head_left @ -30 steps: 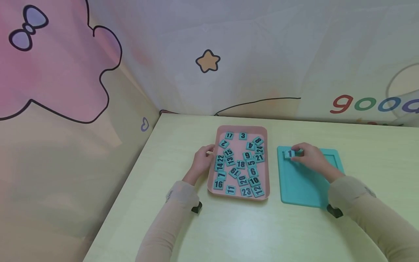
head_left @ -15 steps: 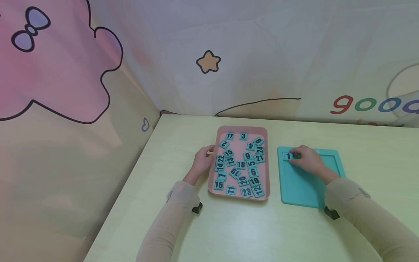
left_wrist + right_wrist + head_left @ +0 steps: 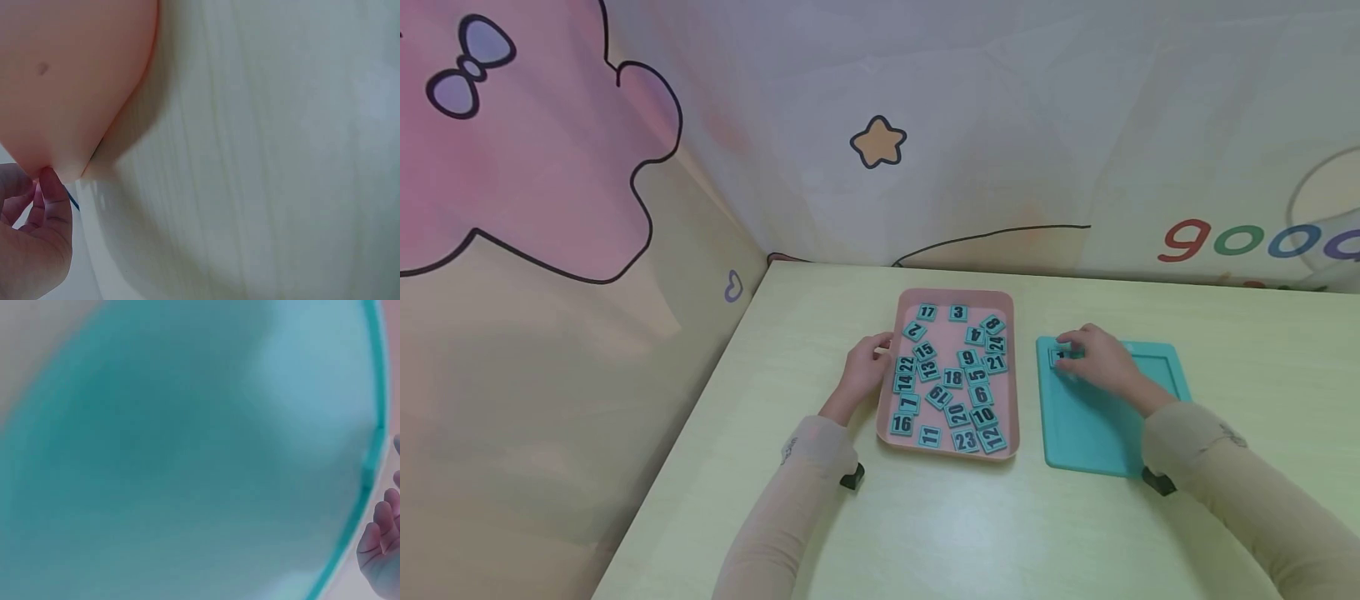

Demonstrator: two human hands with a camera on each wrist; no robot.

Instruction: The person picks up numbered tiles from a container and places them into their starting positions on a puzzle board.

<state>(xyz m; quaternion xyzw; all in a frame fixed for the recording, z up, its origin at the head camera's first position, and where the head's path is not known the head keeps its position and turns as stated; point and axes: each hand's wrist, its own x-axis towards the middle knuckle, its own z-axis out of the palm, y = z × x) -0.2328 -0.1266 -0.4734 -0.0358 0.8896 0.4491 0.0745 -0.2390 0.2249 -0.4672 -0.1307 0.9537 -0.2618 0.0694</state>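
Observation:
My left hand (image 3: 865,367) pinches the left rim of a pink tray (image 3: 1009,392), thumb and finger meeting at its edge in the left wrist view. Several teal-edged number tiles lie scattered in the tray, among them the 18 tile (image 3: 952,377). To the right lies a flat teal board (image 3: 1097,433) with a raised border. At its upper left corner, my right hand (image 3: 1101,357) holds the 1 tile (image 3: 1056,357) between thumb and fingers, partly covering it. In the right wrist view, the board (image 3: 187,456) fills most of the picture and only some of the hand shows.
Both tray and board lie on a pale wooden table (image 3: 917,533), which meets a patterned wall covering (image 3: 985,125) at the back and left. Dark devices sit at both wrists, under the sleeves (image 3: 1210,450).
The 1 tile has shifted slightly left and down into the board's corner. My right fingers have moved from its right side to reach over it. The left hand and tray stay put.

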